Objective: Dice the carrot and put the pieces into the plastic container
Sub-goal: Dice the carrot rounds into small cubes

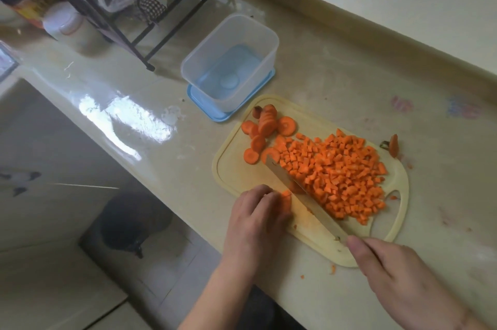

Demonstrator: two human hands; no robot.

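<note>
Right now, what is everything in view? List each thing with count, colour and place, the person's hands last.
plastic container: one, clear, empty, beyond the board, standing on a blue lid
cutting board: one, pale yellow, on the counter
diced carrot: one pile, orange, board's right half
carrot slices: several, orange, board's far end
carrot end: one, orange, counter right of board
knife: one, steel blade, lying across the board
wire rack: one, dark, far left counter
counter: one, beige
left hand: holds carrot pieces on board
right hand: grips knife handle
</note>
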